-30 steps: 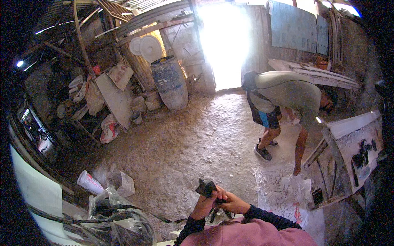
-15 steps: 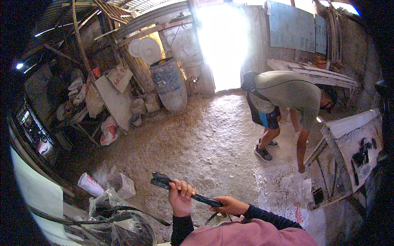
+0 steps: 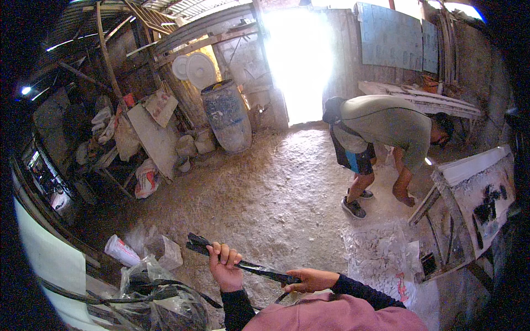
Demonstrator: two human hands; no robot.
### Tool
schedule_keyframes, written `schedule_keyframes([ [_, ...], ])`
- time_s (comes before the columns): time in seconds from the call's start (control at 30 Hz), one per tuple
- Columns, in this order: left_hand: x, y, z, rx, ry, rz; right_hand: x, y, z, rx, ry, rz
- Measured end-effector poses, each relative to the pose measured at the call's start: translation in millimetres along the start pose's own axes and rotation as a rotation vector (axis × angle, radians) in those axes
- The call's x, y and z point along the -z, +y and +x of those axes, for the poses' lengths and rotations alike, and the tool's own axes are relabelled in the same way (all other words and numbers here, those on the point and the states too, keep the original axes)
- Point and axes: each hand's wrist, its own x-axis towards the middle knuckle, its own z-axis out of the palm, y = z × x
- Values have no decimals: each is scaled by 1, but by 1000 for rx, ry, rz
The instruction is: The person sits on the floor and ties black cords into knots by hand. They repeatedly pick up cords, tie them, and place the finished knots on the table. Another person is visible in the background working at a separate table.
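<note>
A long black strip of rubber-like material [image 3: 243, 262] stretches between my two hands low in the head view. My left hand [image 3: 223, 266] is closed around it near its left end, which sticks out past my fingers. My right hand [image 3: 310, 279] pinches the strip's right end above my pink sleeve. The strip lies nearly level, tilted down to the right.
Another person [image 3: 386, 138] bends over at the right beside a leaning white-framed panel [image 3: 475, 193]. A blue barrel [image 3: 226, 116] stands by the bright doorway. Plastic bags [image 3: 157, 292] and a white roll [image 3: 122, 251] lie at my lower left; boards and sacks pile against the left wall.
I have pulled the black strip out from a bunched bundle near my chest into a long length held between both hands. The other person has bent lower.
</note>
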Motion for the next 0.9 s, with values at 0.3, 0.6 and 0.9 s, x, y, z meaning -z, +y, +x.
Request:
schedule_keyframes([
  [0.3,4,3,0,43,-32,-74,1,-8,-9,55,-19,-272],
  [0.6,-3,-13,0,11,59,169,7,-1,-11,79,-4,-215],
  [0.9,17,-10,3,91,-32,42,9,1,-15,101,35,-242],
])
